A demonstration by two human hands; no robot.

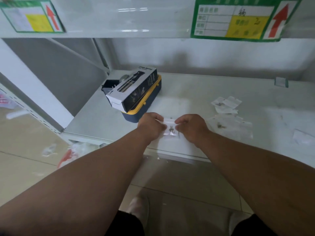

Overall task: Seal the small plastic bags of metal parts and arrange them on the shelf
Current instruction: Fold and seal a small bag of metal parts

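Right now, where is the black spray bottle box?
In the head view, the spray bottle box lies on the yellow-lidded case at the shelf's left, behind the left hand.

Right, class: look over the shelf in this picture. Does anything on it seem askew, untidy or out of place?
Yes. The black-and-white carton lies tilted across the yellow-lidded box instead of flat. Right of the hands, several small bags lie scattered at odd angles rather than in a row.
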